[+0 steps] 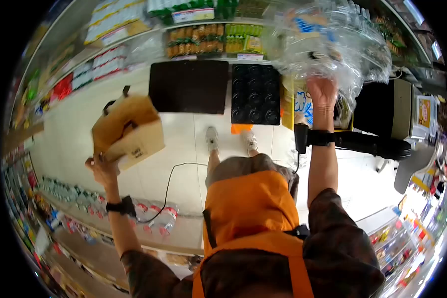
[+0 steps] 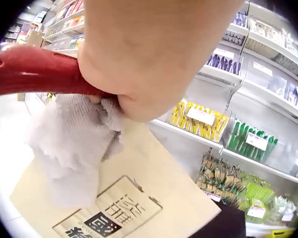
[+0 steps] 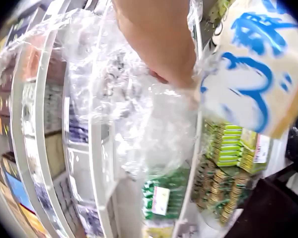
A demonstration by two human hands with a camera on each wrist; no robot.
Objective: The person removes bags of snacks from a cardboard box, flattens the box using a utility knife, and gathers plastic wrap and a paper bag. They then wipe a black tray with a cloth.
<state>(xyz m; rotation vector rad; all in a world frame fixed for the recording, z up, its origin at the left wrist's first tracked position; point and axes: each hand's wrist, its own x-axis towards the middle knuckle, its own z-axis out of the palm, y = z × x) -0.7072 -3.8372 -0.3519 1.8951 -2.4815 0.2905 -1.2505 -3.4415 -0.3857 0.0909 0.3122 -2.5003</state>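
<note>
My left hand (image 1: 104,171) grips the edge of a brown paper bag (image 1: 149,141) held out at the left. In the left wrist view, a whitish ribbed cloth (image 2: 72,148) hangs below that hand, over the printed side of the bag. On the other side, my right hand (image 1: 323,92) holds a bunched clear plastic bag (image 1: 342,59) by its near part, in front of the shelves. The plastic hides most of the fingers in the right wrist view. Beside this hand stands a cardboard piece (image 3: 253,69) with blue handwriting.
A dark flat board (image 1: 188,87) and a black tray with round cups (image 1: 256,94) lie before the stocked shelves (image 1: 198,39). Water bottles (image 1: 164,218) line the lower left. A black cable (image 1: 171,184) crosses the tiled floor. A grey chair (image 1: 417,169) stands at the right.
</note>
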